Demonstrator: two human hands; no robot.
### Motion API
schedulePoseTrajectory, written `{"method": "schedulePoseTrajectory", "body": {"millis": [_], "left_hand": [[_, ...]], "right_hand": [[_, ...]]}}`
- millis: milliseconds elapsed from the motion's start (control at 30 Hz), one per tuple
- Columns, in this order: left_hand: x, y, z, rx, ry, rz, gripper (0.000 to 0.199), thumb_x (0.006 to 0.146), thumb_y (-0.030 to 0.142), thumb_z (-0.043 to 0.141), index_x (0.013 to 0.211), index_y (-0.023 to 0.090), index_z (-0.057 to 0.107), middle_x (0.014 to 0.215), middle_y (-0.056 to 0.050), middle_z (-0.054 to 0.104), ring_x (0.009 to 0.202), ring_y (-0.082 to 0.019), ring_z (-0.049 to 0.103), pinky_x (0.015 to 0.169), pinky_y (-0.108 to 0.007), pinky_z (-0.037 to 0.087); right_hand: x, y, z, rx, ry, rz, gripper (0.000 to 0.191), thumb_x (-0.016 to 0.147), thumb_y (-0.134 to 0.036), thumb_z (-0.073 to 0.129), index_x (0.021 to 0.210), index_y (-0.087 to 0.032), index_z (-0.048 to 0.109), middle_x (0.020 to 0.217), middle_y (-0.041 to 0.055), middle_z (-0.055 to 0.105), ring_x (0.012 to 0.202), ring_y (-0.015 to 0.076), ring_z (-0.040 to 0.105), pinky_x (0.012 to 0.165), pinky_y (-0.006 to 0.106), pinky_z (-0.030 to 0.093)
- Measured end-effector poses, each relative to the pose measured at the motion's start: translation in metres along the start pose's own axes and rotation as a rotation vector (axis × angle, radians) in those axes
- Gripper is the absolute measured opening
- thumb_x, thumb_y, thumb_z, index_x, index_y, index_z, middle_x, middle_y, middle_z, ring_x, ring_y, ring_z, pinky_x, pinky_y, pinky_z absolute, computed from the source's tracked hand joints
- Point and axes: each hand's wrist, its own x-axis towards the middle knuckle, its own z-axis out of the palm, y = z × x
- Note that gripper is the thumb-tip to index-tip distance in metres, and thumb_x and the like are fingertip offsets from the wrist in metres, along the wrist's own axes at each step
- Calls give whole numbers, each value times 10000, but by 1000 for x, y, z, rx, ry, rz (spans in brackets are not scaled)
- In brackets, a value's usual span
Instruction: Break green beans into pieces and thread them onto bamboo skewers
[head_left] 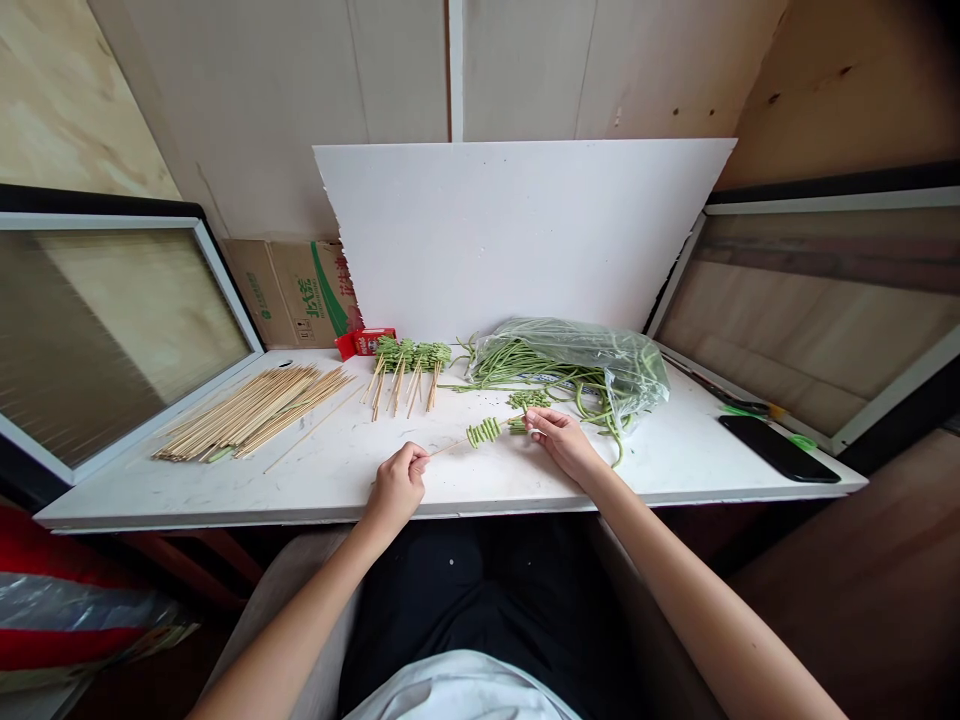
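My left hand [400,484] is closed around the lower end of a thin bamboo skewer [447,449], held just above the white table. Several short pieces of green long bean [483,432] are threaded crosswise along its upper part. My right hand [559,438] pinches at the skewer's far tip, on what looks like a bean piece that the fingers partly hide. Beneath and behind that hand lies a small pile of cut bean pieces [528,399]. Farther back, a clear plastic bag [630,360] holds long uncut beans [517,362], some spilling out toward me.
Bare skewers [247,412] lie in a heap at left, with a single one apart. Finished bean skewers [411,358] sit at the back by a red box [367,342]. A black phone [778,448] rests at right. A white board [517,240] stands behind; framed panels flank the table.
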Motion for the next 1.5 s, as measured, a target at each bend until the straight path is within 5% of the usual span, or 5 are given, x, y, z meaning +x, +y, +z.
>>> {"method": "schedulePoseTrajectory", "body": {"millis": [833,1500], "left_hand": [[3,3,-4,33,8,-59,164,901,126,511,858,239,622,721,-7,719,700,-191,715,650,-267,502],[0,3,-4,22,7,-21,194,904,107,487,859,238,622,744,-18,726,727,-193,726,672,-267,527]], "right_hand": [[-6,11,23,-92,176,-52,464,709,-646,866,855,-213,786,986,91,768,934,244,672,668,305,461],[-13,24,48,-135,85,-29,401,723,-604,884,755,-224,761,1037,77,772,982,256,662,761,326,478]]}}
